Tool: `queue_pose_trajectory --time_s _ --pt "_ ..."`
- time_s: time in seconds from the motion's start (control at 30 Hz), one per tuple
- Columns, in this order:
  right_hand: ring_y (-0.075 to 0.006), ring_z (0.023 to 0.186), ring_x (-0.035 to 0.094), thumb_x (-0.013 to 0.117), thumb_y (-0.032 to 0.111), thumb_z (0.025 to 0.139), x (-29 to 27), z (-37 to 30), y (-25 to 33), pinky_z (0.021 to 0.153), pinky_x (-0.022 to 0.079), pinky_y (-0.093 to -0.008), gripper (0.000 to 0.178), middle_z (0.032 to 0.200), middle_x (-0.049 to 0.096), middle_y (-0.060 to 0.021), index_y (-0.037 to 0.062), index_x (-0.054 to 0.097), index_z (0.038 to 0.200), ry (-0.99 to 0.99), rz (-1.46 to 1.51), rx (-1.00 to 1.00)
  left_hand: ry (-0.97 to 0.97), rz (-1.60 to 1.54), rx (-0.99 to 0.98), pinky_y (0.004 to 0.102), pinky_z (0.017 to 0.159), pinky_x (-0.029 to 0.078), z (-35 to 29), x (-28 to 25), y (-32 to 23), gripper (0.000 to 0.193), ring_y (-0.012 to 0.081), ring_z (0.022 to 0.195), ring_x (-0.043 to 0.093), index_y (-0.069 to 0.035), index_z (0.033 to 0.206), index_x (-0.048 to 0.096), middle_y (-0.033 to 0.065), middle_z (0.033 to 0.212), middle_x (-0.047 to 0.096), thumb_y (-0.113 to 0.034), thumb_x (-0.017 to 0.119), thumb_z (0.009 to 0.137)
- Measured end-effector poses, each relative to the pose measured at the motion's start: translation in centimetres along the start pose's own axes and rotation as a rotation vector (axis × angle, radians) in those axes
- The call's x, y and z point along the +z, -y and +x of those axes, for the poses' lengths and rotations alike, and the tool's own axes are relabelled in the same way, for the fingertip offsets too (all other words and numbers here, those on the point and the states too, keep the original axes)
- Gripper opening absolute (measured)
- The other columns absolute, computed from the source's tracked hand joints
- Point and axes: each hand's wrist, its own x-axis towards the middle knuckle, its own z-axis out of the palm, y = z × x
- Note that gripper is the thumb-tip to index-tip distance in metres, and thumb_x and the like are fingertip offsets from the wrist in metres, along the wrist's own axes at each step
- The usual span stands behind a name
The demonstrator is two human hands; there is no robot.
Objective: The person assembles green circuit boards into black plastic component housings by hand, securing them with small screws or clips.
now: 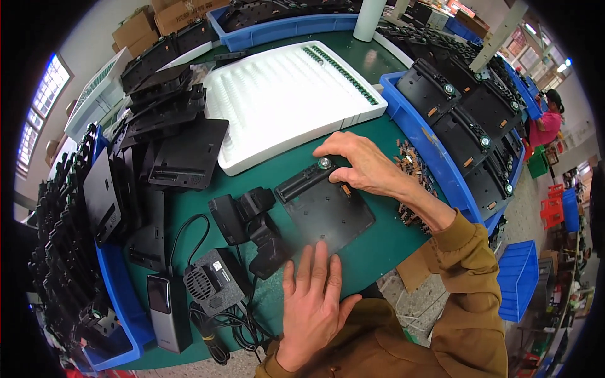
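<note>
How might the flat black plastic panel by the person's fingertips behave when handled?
The panel would probably stay stiff: its broad face looks flat. It seems unlikely to roll, given its rectangular outline. It may feel heavier along the edge carrying the raised black bar.

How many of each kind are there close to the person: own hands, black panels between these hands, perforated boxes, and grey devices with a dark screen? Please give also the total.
Hands: 2, the left hand and the right hand
Black panel: 1
Perforated box: 1
Grey device: 1
Total: 5
</note>
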Motion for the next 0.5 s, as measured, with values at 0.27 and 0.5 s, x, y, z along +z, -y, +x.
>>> queue_pose_trajectory --time_s 0.27,0.5 --pt "-0.0368 0.1 0.058 0.069 0.008 0.074 -0.4 -0.7 -0.8 0.088 0.047 -0.0435 0.033 0.102 0.061 -0.0164 0.0003 0.062 0.105 -0.053 -0.18 -0.062 -0.036 -0.017 0.074 0.0573 0.112 0.028 0.2 -0.2 -0.1 0.085 0.0464 0.138 0.034 0.005 0.143 0.042 0.0276 0.155 0.029 -0.039 0.076 0.078" --pt "-0.034 0.103 0.057 0.074 0.004 0.073 -4.3 -4.4 2.1 0.089 0.047 -0.0418 0.033 0.103 0.061 -0.0144 0.0006 0.064 0.104 -0.193 -0.297 0.118 -0.169 -0.086 0.003 0.0544 0.114 0.027 -0.2 -0.2 -0.6 0.098 0.048 0.138 0.034 0.009 0.149 0.027 0.0319 0.154 0.028 -0.038 0.076 0.079"
